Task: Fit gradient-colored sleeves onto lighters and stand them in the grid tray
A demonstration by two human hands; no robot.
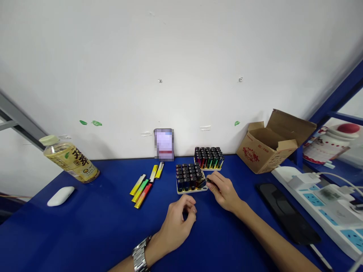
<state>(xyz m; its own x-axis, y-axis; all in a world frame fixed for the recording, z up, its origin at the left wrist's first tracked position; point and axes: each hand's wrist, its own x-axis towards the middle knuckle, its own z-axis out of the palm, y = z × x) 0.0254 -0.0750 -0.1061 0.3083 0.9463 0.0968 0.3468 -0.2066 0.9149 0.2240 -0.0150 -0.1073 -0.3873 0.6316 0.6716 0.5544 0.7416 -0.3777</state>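
1 small dark cylinder (pixel 208 181), partly hidden, sits at the front right corner of the near tray (pixel 188 191); right hand (pixel 219 187) has thumb and fingers clamped on its end. Left hand (pixel 180 221) loosely curled, thumb and index slightly apart, nothing visible in it. Cylinder's probably light, stiff, slick-sided: pinch the end, clear of packed black-topped cylinders (pixel 186 176).

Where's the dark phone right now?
In the head view, the dark phone lies at right on the blue table, between the right forearm and white power strip.
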